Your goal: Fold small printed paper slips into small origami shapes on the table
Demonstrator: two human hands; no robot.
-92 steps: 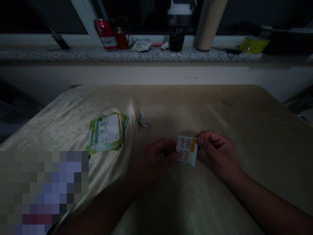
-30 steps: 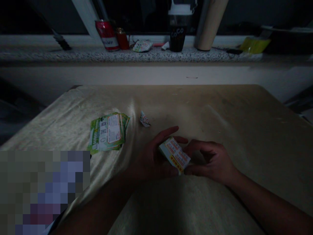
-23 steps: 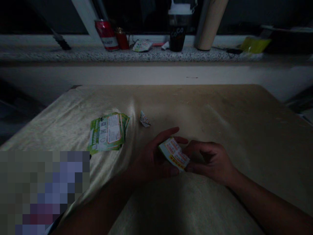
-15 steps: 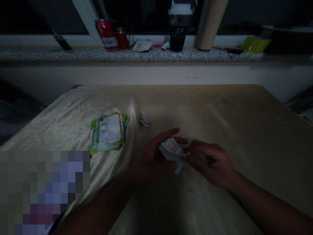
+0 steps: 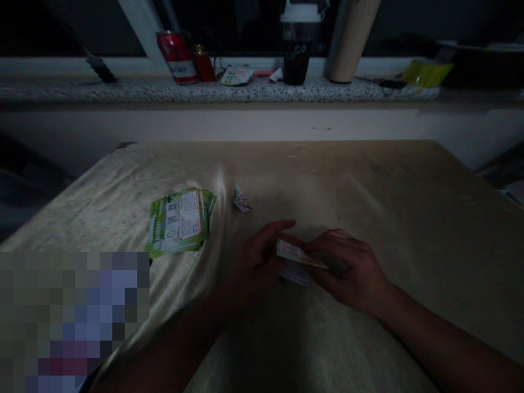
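Note:
A small folded printed paper [image 5: 295,253] is between my two hands, near the middle of the table. My left hand [image 5: 262,259] holds its left end. My right hand [image 5: 347,267] is closed on its right side, the fingertips partly hidden behind it. A lower striped flap of the paper hangs below the upper layer. Farther back stands a small folded paper piece [image 5: 242,200]. To the left lies a stack of green printed sheets [image 5: 180,221].
The table [image 5: 327,180] has a wrinkled, shiny cover. Behind it, a speckled sill [image 5: 139,93] holds a red can [image 5: 178,59], an orange-red container [image 5: 203,64], a dark cup [image 5: 297,54], a cardboard tube [image 5: 352,43] and a yellow item [image 5: 428,73].
The held paper has tilted so its upper layer looks thinner and flatter. My right hand has moved slightly left around it, and my left fingers have shifted.

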